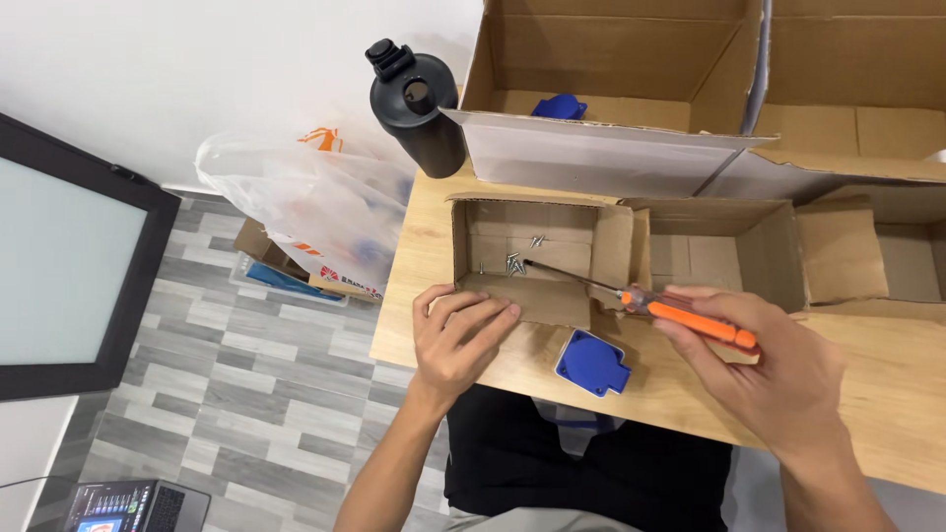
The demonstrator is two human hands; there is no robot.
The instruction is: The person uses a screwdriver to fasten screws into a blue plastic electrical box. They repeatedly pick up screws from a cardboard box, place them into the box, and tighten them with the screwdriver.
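Screwdriver [641, 299], light and stiff, best held by its orange handle, sits gripped in the right hand [764, 369], tip among loose screws [512, 262] in the small cardboard box [611, 241] steadied by the open left hand [458, 335].

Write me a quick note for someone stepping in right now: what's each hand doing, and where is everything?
Right hand: holds the orange-handled screwdriver, tip reaching among the loose screws in the small cardboard box.
Left hand: rests on that box's front flap, holding nothing.
Blue plastic part: lies on the wooden table, in front of the box.
Done: nothing visibly screwed yet.
Left: the screws are still in the box.
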